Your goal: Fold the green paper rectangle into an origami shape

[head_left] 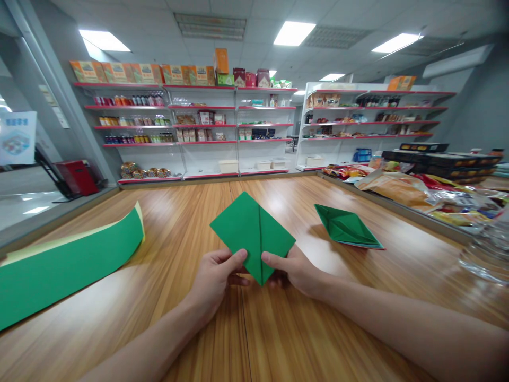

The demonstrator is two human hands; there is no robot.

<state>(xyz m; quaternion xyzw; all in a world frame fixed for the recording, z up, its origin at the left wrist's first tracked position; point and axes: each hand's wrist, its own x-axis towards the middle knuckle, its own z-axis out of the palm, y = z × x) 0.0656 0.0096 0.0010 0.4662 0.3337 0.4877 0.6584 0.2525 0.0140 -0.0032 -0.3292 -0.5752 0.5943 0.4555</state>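
A folded green paper [242, 225], shaped like a diamond with a slit running down from its right upper edge to the bottom corner, is held up over the wooden table. My left hand [217, 278] pinches its lower left edge, thumb on the front and fingers behind. On the lower right edge, my right hand [296, 268] grips it the same way, with the thumb close to the slit. Another folded green paper piece [348, 225] lies to the right, partly opened. At the left rests a long green paper strip [71, 265] with a pale yellow back and a curled end.
The wooden table [178, 212] has a raised edge. Snack packets [401, 191] and dark boxes [441, 162] are piled beyond its right side, near a clear glass container [487, 254]. Stocked shelves [202, 127] stand behind, and a red box-like object [77, 178] is at the left.
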